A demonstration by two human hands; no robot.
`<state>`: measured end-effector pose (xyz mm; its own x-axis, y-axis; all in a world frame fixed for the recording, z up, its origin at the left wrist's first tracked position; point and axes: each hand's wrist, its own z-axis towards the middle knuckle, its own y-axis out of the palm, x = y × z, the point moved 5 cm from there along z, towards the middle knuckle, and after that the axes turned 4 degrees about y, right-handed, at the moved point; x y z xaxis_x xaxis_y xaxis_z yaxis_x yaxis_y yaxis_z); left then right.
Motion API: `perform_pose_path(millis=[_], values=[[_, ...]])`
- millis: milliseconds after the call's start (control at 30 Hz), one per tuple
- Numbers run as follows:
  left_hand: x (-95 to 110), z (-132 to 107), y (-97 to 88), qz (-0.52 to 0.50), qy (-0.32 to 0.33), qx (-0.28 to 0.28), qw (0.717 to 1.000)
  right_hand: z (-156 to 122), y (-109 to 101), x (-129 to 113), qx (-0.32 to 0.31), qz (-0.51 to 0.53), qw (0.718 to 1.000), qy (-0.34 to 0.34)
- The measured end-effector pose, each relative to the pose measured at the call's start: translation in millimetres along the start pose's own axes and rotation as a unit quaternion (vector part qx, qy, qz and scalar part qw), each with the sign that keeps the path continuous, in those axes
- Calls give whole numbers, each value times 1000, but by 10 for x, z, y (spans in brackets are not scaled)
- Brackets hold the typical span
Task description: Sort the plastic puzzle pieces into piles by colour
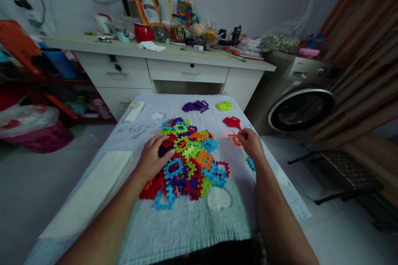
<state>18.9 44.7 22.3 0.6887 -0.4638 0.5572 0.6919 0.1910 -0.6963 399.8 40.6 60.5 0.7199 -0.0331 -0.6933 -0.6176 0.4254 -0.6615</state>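
Note:
A heap of colourful square plastic puzzle tiles [189, 157] lies in the middle of a low table covered by a pale blue towel [186, 219]. My left hand [154, 156] rests on the heap's left side, fingers curled over a dark purple tile. My right hand [251, 143] sits right of the heap, its fingers pinched on an orange tile [235, 138]. Sorted small groups lie farther back: purple tiles [195, 106], green tiles [224, 106] and red tiles [231, 122]. A blue tile [250, 162] lies by my right wrist.
A white desk [155, 62] crowded with bottles, cups and packets stands behind the table. A washing machine [298, 103] is at the right, a dark chair [345, 174] nearer. A white box [134, 112] lies at the towel's far left. Bins and bags sit at the left.

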Motion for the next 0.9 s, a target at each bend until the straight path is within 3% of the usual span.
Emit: perform_pose_path(millis=[567,733,900], values=[[19,-5,-20,1,-9,-7,1000,23,53,79,-56,-226,972,19],[39,0,-31,-3,-12,-11,1000,-20,178,-45,-66,-179,981,-43],[45,9,-40,-9,-10,-5,1000,-217,456,-306,-128,-60,979,-144]])
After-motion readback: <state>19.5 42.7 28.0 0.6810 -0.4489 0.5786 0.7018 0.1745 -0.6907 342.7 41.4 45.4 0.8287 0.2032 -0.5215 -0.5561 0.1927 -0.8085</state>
